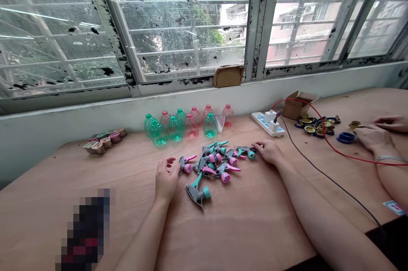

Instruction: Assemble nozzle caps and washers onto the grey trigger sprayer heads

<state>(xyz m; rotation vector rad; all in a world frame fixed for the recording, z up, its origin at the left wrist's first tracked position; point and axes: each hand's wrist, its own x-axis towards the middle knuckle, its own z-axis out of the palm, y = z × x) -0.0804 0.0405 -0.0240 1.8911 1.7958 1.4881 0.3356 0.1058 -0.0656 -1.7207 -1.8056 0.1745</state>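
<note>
A pile of grey spray-trigger heads (216,162) with pink and teal caps lies on the wooden table (255,211). My left hand (165,177) rests at the pile's left edge, fingers loosely curled beside a pink-capped trigger head (185,165), holding nothing. My right hand (269,151) sits at the pile's right edge, fingertips touching a teal-capped trigger head (247,151). One teal-capped trigger head (197,192) lies apart in front. Behind the pile stand several small green bottles (165,128) and pink bottles (200,117) without tops.
A white power strip (267,123) with plugs feeds a red cable (338,148) and a black cable (331,182). Another person's hands (372,137) work at the right among blue and gold caps (315,125). A cardboard box (296,105) and small pots (103,141) stand near the wall.
</note>
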